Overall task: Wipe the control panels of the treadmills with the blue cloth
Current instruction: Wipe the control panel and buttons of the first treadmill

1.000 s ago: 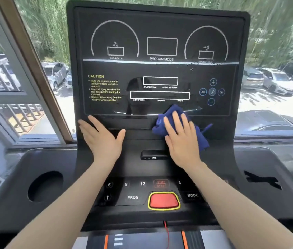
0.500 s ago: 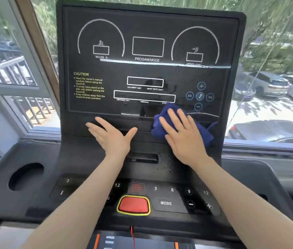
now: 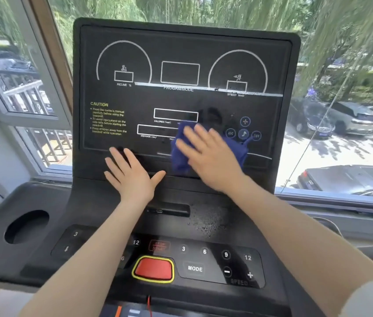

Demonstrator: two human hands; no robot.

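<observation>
The black treadmill control panel (image 3: 181,53) stands upright in front of me, with white dial outlines and yellow caution text. My right hand (image 3: 210,156) lies flat with straight fingers on the blue cloth (image 3: 182,156), pressing it against the lower middle of the screen, over the readout boxes. The cloth's right end pokes out beside the round music buttons. My left hand (image 3: 130,172) rests flat, fingers spread, on the ledge just under the screen, left of the cloth.
Below the screen lie a slot (image 3: 169,210), a red stop button (image 3: 153,268) ringed in yellow, and the MODE and speed keys (image 3: 226,264). A round cup hole (image 3: 26,226) sits at the left. Windows behind show trees and parked cars.
My right hand has slid the cloth upward from the screen's bottom edge onto the readout area. The left hand stays on the ledge. My view has shifted a little to the right.
</observation>
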